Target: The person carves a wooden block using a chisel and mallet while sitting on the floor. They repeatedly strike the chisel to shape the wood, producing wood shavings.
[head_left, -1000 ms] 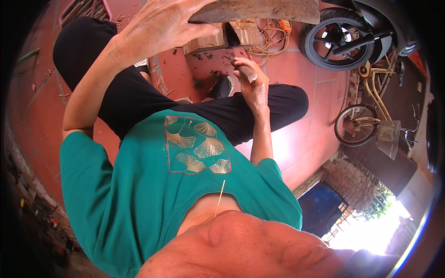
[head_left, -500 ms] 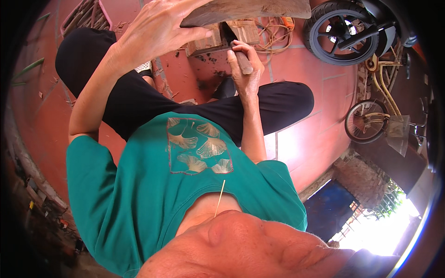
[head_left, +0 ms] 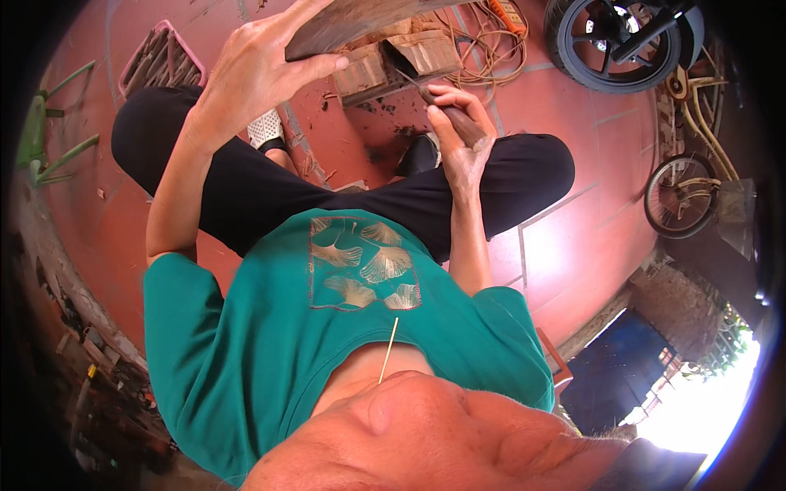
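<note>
Near the top edge, my left hand (head_left: 250, 82) grips a broad wooden slab (head_left: 360, 26), its thumb along the lower edge; part of the slab runs out of view. My right hand (head_left: 468, 139) is wrapped round the brown handle of a knife (head_left: 455, 120). The dark blade reaches up and left, toward the slab. Its tip is hard to make out. Behind the blade, a rough wooden block (head_left: 364, 84) stands on the tiled floor, and I cannot tell whether the blade touches it.
Dark chips lie by my feet on the red tiles (head_left: 565, 213). A pink basket of sticks (head_left: 168, 69) and a green stool (head_left: 34, 135) are at left. Coiled cable (head_left: 491, 61), a motorbike wheel (head_left: 614, 45) and a bicycle (head_left: 684, 196) are at right.
My right hand has moved right with the knife, whose handle now slants more to the lower right. The slab and my left hand sit slightly further left. The view has shifted, bringing in the green stool.
</note>
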Demonstrator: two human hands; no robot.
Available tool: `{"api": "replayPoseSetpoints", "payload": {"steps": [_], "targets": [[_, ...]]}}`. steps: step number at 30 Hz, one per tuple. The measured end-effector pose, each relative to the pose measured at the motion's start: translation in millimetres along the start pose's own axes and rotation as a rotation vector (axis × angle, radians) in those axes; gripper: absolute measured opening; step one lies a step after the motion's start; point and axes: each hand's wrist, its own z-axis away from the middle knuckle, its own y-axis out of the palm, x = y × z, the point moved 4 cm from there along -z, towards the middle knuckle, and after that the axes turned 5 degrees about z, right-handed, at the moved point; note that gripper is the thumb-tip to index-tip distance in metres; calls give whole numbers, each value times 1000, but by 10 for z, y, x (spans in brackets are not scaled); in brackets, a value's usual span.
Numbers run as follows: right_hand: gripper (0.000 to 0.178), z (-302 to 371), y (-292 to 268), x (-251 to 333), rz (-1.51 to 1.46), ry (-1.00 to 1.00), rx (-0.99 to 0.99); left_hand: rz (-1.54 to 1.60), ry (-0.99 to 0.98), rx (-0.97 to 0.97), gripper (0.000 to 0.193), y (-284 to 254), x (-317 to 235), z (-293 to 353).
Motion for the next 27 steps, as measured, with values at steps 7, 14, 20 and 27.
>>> {"api": "replayPoseSetpoints", "payload": {"steps": [7,14,20,27], "targets": [[13,-89,186,-35,224,-256,102,1,-73,24,86,105,35,-29],[12,168,-60,-82,283,-115,173,-27,-56,-39,83,177,189,-14],[12,-33,-35,38,75,20,-16,89,-157,-22,82,191,164,-56],[17,-411,-38,-58,-345,85,-155,276,-284,-56,78,115,232,-112]]}}
